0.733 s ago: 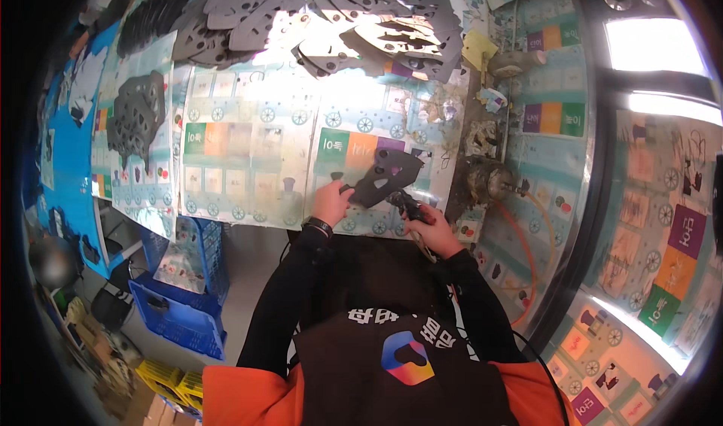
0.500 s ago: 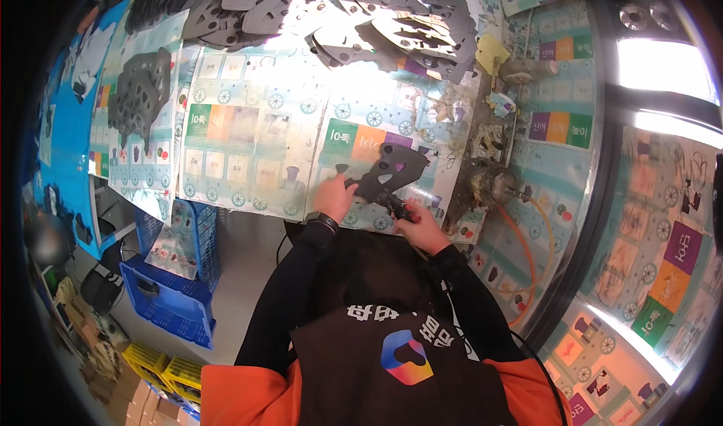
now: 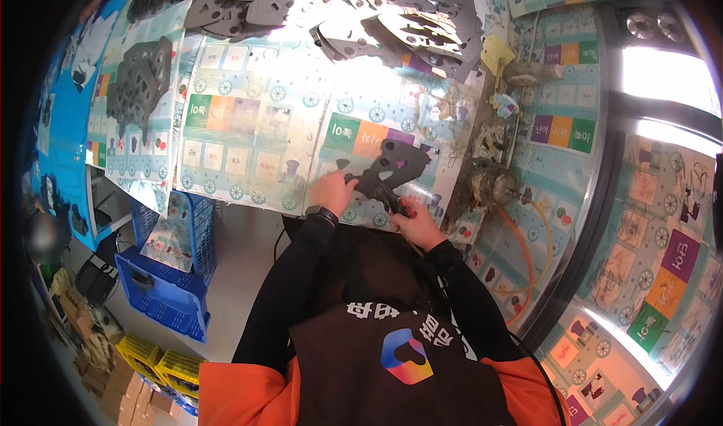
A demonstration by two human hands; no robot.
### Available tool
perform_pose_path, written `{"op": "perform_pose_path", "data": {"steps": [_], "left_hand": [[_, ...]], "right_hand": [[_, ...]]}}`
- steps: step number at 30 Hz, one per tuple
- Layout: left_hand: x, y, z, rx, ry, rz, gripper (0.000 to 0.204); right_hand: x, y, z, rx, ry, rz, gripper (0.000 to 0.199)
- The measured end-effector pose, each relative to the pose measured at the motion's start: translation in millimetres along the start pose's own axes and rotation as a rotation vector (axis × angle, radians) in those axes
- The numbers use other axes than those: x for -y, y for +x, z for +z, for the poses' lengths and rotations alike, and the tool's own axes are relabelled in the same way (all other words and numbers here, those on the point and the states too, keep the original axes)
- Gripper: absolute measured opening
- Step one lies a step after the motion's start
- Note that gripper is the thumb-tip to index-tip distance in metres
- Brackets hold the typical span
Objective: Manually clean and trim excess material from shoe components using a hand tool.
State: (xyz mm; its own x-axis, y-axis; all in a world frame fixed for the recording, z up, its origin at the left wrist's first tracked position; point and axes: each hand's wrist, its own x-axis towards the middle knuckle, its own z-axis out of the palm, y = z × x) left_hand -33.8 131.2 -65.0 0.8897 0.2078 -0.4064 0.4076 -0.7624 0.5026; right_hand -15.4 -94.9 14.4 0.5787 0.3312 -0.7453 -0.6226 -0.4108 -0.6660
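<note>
Clearly, left grip [image 3: 332,193] pinches a grey piece [image 3: 402,176], right grip [image 3: 419,227] wraps a tool [image 3: 394,201].

A multicoloured emblem [image 3: 407,357] marks the dark apron [image 3: 335,377], worn with orange and black sleeves [image 3: 280,294].

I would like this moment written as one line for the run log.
left hand: holds grey flat piece | right hand: grips dark tool with red part, tip at piece | beyond: more grey pieces, piled

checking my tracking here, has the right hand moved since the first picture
Yes, leftward: the right hand is now farther left of the grimy metal fitting, and closer to the left hand.
</note>
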Motion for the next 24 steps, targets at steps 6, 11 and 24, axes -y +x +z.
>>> {"op": "perform_pose_path", "data": {"steps": [6,11,24], "left_hand": [[-3,1,-3,0.031,0.042,-0.039,0.039],[-7,1,-9,0.054,0.031,-0.027,0.038],[-7,2,-13,0.087,0.031,-0.039,0.037]], "right_hand": [[2,1,1,0.001,0.031,0.01,0.021],[-2,5,-1,0.015,0.036,0.013,0.02],[-4,5,-3,-0.012,0.087,-0.011,0.016]]}}
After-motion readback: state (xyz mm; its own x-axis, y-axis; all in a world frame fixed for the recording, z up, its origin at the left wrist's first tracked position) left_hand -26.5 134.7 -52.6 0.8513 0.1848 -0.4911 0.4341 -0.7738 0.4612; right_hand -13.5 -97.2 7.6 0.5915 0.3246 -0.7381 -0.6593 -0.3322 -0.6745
